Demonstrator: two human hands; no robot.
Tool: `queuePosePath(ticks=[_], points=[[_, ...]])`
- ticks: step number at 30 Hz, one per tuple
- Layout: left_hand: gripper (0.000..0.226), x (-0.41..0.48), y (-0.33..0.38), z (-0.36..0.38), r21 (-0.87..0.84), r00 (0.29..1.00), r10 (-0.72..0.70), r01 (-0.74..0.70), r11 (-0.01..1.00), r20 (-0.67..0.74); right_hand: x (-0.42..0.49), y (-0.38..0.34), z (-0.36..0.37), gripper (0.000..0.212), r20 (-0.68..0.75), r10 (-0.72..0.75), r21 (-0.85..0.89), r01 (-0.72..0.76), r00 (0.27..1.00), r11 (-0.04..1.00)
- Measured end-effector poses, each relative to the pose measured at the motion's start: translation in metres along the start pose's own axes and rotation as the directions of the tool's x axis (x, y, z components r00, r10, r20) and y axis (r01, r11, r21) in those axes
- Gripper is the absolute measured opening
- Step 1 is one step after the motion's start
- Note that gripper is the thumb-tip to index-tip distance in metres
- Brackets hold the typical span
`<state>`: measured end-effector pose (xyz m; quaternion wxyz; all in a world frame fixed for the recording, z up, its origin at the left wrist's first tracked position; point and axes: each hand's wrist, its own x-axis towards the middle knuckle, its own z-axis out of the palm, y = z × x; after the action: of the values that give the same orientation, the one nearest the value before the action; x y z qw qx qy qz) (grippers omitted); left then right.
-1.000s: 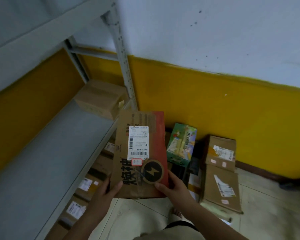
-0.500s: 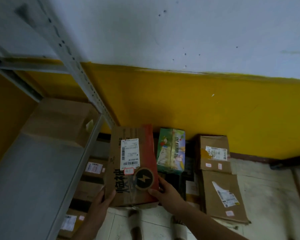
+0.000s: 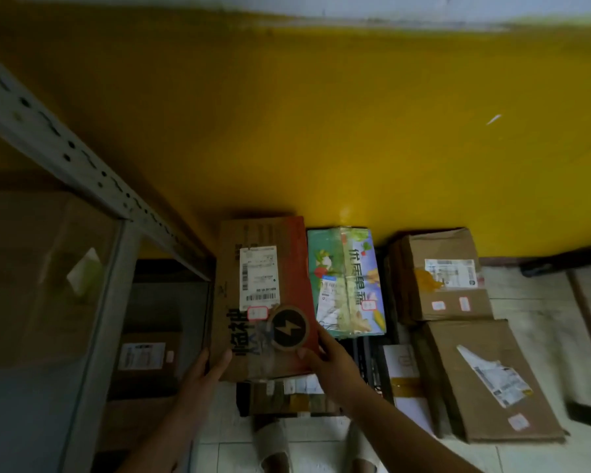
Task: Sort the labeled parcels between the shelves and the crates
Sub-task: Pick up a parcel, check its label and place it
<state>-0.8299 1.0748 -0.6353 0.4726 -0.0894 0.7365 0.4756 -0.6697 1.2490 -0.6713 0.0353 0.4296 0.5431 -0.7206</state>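
**Both hands hold a labeled box beside the shelf**

The left hand (image 3: 205, 368) grips the lower left corner of a brown and red box (image 3: 232, 336), thumb on its face and fingers tucked behind. The right hand (image 3: 328, 360) grips the lower right corner, thumb pressed just beside a round lightning badge (image 3: 287, 327). A white shipping label (image 3: 258, 278) sits on the box's upper half.

The box is between the grey shelf post (image 3: 92, 179) and a green printed box (image 3: 345, 281), close to the yellow wall (image 3: 321, 131). Whether it rests on the parcels below cannot be told.

Two brown boxes lie on the floor (image 3: 539, 329) to the right, one (image 3: 440, 274) at the wall edge and one (image 3: 485, 377) nearer. Another labeled box (image 3: 147, 356) sits under the shelf.
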Motion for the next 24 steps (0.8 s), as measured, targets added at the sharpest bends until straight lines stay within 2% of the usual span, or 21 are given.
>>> queuePosePath(ticks=[3, 7, 11, 24], points=[[0.041, 0.025, 0.002, 0.009, 0.079, 0.998, 0.049, -0.052, 0.996, 0.045, 0.022, 0.008, -0.007, 0.058, -0.08, -0.02, -0.074, 0.014, 0.997, 0.997], [0.044, 0.054, -0.007, 0.013, 0.137, 0.995, 0.069, -0.078, 0.987, 0.073, 0.049, 0.014, -0.014, 0.041, -0.116, -0.039, -0.127, 0.024, 0.992, 0.992], [0.049, 0.068, -0.021, 0.007, 0.176, 0.994, 0.059, -0.075, 0.982, 0.096, 0.057, 0.017, -0.014, 0.043, -0.125, -0.047, -0.161, 0.027, 0.991, 0.987], [0.052, 0.069, -0.028, 0.005, 0.226, 0.996, 0.056, -0.07, 0.972, 0.067, 0.049, 0.018, -0.008, 0.039, -0.187, 0.044, -0.077, -0.06, 0.981, 0.995]])
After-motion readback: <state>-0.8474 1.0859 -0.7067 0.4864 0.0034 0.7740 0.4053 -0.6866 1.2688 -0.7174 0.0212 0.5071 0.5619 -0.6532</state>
